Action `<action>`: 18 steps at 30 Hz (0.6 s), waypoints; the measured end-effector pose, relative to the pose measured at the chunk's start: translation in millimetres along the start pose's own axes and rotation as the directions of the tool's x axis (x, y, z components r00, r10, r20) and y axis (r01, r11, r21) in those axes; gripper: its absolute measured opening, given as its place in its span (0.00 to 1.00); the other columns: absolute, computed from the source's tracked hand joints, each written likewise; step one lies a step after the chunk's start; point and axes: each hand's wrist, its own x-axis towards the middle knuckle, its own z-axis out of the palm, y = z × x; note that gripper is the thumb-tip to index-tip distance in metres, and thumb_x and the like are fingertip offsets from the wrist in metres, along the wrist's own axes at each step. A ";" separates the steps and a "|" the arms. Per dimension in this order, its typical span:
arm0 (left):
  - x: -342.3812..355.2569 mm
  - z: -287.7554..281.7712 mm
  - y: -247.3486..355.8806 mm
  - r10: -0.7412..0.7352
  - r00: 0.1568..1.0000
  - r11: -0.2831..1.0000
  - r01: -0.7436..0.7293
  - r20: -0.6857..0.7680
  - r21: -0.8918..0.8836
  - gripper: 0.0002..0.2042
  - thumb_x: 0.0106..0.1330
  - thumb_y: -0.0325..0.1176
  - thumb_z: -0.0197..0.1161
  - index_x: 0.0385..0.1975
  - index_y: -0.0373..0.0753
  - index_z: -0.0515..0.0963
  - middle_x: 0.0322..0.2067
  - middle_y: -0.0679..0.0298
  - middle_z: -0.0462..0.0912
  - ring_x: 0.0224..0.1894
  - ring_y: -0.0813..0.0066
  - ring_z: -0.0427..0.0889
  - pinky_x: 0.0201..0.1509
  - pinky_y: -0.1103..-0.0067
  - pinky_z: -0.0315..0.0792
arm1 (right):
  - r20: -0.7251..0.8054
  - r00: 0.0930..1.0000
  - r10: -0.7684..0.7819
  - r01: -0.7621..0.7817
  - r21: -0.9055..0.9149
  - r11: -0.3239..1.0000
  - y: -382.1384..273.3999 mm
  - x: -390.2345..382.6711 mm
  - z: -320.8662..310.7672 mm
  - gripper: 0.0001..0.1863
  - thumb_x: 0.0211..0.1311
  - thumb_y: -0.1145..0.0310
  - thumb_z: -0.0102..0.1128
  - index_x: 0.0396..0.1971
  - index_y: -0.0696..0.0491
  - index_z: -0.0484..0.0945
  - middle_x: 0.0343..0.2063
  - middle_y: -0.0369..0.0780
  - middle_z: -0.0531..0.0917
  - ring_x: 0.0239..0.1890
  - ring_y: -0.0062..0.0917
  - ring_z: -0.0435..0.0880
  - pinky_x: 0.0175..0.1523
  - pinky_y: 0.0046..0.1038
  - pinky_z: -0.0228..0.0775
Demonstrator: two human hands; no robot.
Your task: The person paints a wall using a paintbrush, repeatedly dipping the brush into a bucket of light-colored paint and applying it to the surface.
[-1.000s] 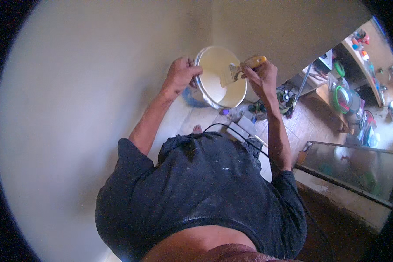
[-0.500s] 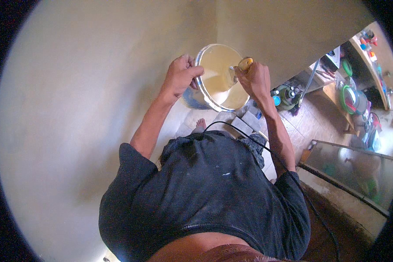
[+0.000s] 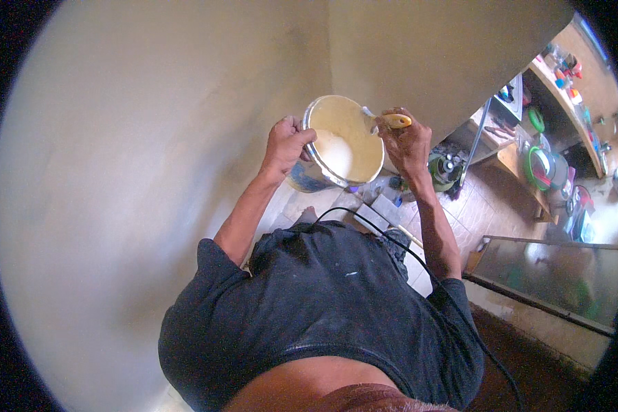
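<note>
A round paint bucket [image 3: 362, 115] hangs tilted in front of me, its inside smeared pale yellow. White paint [image 3: 335, 155] pools at its bottom. My left hand [image 3: 288, 145] is closed on the left side of the rim, thumb over the edge. In my right hand [image 3: 406, 145] is a paintbrush [image 3: 397, 121] with a yellow wooden handle. The brush lies across the bucket's right rim, its handle end pointing right. My fingers hide most of the brush head, and its bristles are hard to make out.
Bare plastered walls [image 3: 151, 137] meet in a corner just beyond the bucket. A black cable [image 3: 419, 250] runs across my shirt. Grey blocks [image 3: 378, 213] lie on the tiled floor below. At right stand a green gas cylinder [image 3: 445, 170], a glass-topped table [image 3: 549, 275] and cluttered shelves [image 3: 563, 103].
The brush has come up from inside the bucket to its right rim, and its handle has swung to point right. The bucket sits slightly lower in view, showing more of the white paint.
</note>
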 end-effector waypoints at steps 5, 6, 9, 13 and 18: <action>-0.9 9.4 -4.0 0.017 1.000 0.999 -0.017 -0.006 -0.027 0.08 0.48 0.26 0.61 0.24 0.34 0.67 0.17 0.64 0.73 0.14 0.79 0.73 0.12 0.83 0.70 | 0.228 0.897 0.379 -0.441 0.391 0.808 -8.2 -2.2 17.0 0.08 0.54 0.70 0.60 0.29 0.60 0.79 0.22 0.43 0.83 0.24 0.25 0.84 0.25 0.24 0.74; -0.5 10.8 -5.3 0.018 1.000 0.999 -0.018 -0.003 -0.031 0.08 0.48 0.26 0.61 0.24 0.34 0.67 0.17 0.64 0.72 0.14 0.79 0.73 0.12 0.83 0.70 | 0.262 0.876 0.404 -0.481 0.426 0.766 -9.8 -1.8 20.6 0.09 0.55 0.70 0.60 0.29 0.61 0.79 0.23 0.43 0.83 0.24 0.26 0.84 0.25 0.24 0.74; 1.7 12.8 -11.9 0.026 1.000 0.999 -0.026 -0.004 -0.038 0.09 0.48 0.26 0.61 0.24 0.34 0.67 0.17 0.64 0.71 0.14 0.80 0.73 0.13 0.82 0.70 | 0.352 0.793 0.497 -0.605 0.551 0.576 -12.9 2.5 26.2 0.10 0.55 0.71 0.60 0.31 0.64 0.76 0.25 0.46 0.82 0.23 0.27 0.83 0.26 0.24 0.75; 7.0 14.2 -23.6 -0.002 1.000 1.000 0.002 0.021 -0.015 0.09 0.49 0.27 0.61 0.26 0.33 0.68 0.18 0.64 0.73 0.15 0.79 0.74 0.15 0.82 0.71 | 0.344 0.811 0.473 -0.581 0.560 0.591 19.7 1.6 21.2 0.11 0.56 0.70 0.59 0.32 0.64 0.77 0.25 0.45 0.82 0.26 0.26 0.83 0.30 0.24 0.76; 18.2 14.7 -35.9 -0.039 0.996 0.998 0.035 0.086 0.048 0.10 0.49 0.28 0.61 0.28 0.32 0.69 0.19 0.63 0.75 0.16 0.77 0.75 0.16 0.81 0.71 | 0.320 0.936 0.145 -0.231 0.252 0.940 36.5 16.4 4.2 0.09 0.54 0.73 0.63 0.34 0.61 0.79 0.29 0.42 0.84 0.30 0.25 0.83 0.35 0.24 0.75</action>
